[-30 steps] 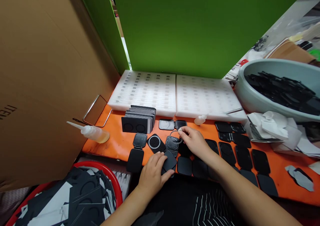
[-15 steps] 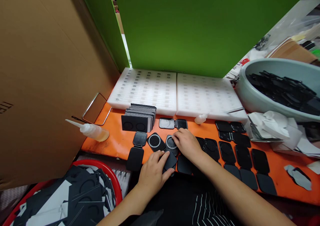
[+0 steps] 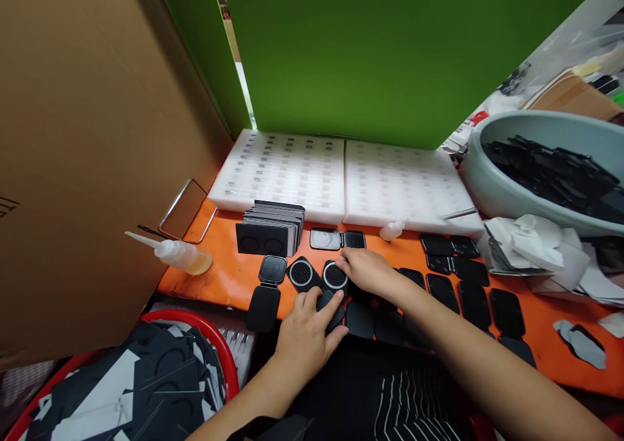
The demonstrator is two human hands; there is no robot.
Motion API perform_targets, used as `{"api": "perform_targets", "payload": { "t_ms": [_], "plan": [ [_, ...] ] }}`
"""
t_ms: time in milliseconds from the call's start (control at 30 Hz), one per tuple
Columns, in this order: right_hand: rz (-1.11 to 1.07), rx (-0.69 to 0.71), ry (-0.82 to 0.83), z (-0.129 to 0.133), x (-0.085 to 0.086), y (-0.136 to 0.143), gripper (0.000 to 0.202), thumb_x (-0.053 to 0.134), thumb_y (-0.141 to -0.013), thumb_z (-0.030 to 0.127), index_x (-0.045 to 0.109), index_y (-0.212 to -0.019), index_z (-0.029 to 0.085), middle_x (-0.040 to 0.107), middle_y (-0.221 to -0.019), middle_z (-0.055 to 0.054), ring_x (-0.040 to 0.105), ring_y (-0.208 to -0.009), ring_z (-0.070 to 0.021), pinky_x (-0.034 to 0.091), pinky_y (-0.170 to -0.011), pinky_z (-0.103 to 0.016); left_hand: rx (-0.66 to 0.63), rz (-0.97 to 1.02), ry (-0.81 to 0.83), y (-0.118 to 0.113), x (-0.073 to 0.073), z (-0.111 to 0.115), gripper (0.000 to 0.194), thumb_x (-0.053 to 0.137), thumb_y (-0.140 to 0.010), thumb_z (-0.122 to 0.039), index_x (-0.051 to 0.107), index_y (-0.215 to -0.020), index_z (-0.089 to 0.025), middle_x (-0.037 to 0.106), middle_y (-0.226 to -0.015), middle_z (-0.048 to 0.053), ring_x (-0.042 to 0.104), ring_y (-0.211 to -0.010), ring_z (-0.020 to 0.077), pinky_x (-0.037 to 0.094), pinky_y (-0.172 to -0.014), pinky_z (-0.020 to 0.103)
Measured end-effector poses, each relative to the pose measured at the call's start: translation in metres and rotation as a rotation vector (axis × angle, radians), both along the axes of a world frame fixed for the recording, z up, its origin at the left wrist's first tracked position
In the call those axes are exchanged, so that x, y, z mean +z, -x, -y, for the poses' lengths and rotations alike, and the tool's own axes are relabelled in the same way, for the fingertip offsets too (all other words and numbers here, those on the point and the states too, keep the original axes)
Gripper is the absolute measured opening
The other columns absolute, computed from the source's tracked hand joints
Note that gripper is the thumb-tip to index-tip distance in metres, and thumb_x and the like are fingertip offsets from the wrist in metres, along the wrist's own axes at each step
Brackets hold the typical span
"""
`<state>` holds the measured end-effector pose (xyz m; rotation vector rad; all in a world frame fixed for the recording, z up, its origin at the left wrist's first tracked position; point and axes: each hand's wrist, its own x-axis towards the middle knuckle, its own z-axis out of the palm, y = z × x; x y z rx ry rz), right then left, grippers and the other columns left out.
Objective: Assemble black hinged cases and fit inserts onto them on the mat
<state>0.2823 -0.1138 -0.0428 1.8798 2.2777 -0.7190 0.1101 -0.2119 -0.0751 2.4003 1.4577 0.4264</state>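
Note:
My left hand (image 3: 309, 327) is closed on the lower black plate (image 3: 335, 324) of a hinged black piece, with the thumb at its right edge. On the ribbed upper half of that piece lies a light grey ring (image 3: 336, 275). My right hand (image 3: 368, 272) has its fingertips pinched together at the ring's upper right edge. The fingers partly hide what they hold. Close by on the left, tilted, is another ribbed black panel with a ring (image 3: 301, 273). An opened hinged black piece (image 3: 264, 310) lies farther left.
A stack of black cards (image 3: 270, 230) stands behind the hands. White foam trays (image 3: 277, 171) line the back. A glue bottle (image 3: 182, 258) lies left, above a red basket (image 3: 227, 350) of scraps. More hinged black pieces (image 3: 475, 304) and a grey basin (image 3: 492, 188) are right.
My right fingertips have shifted slightly up and right, uncovering more of the ring. My left hand has moved a little right, still on the black plate.

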Motion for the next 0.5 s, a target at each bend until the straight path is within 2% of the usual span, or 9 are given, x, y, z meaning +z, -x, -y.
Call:
{"api": "perform_targets", "payload": {
  "t_ms": [67,167,300,500],
  "plan": [
    [-0.092,-0.038,0.043,-0.001,-0.001,-0.001,0.024,0.042,-0.09,0.032,0.061,-0.094,0.017,0.068,-0.092,-0.01,0.061,-0.083,-0.0225,0.04,-0.066,-0.028,0.017,0.022,-0.034,-0.001,-0.002,0.002,0.052,0.063,-0.077,-0.043,0.052,-0.127,-0.032,0.052,-0.116,0.01,0.052,-0.097,0.028,0.054,-0.071,0.037],
    [-0.212,-0.038,0.111,0.0,-0.004,-0.003,0.02,0.046,-0.087,0.027,0.064,-0.091,0.018,0.069,-0.092,-0.008,0.062,-0.084,-0.0205,0.041,-0.068,-0.026,0.034,0.091,-0.079,-0.001,-0.007,0.004,0.039,0.062,-0.079,-0.039,0.06,-0.116,-0.028,0.049,-0.124,0.01,0.05,-0.106,0.0292,0.053,-0.08,0.04],
    [-0.269,-0.026,0.113,0.0,-0.011,-0.003,0.02,0.048,-0.086,0.023,0.067,-0.09,0.018,0.069,-0.095,-0.007,0.062,-0.087,-0.0206,0.042,-0.071,-0.026,0.084,0.162,-0.049,0.001,-0.008,0.006,0.022,0.059,-0.081,-0.031,0.064,-0.101,-0.025,0.049,-0.124,0.01,0.051,-0.109,0.0278,0.052,-0.083,0.039],
    [-0.336,-0.067,0.118,-0.002,-0.014,-0.006,0.02,0.048,-0.086,0.024,0.068,-0.091,0.019,0.07,-0.093,-0.006,0.063,-0.086,-0.0196,0.043,-0.073,-0.027,0.085,0.189,-0.011,0.003,-0.005,0.004,0.02,0.057,-0.079,-0.021,0.063,-0.098,-0.023,0.051,-0.12,0.01,0.051,-0.109,0.0279,0.049,-0.088,0.044]
  ]
}}
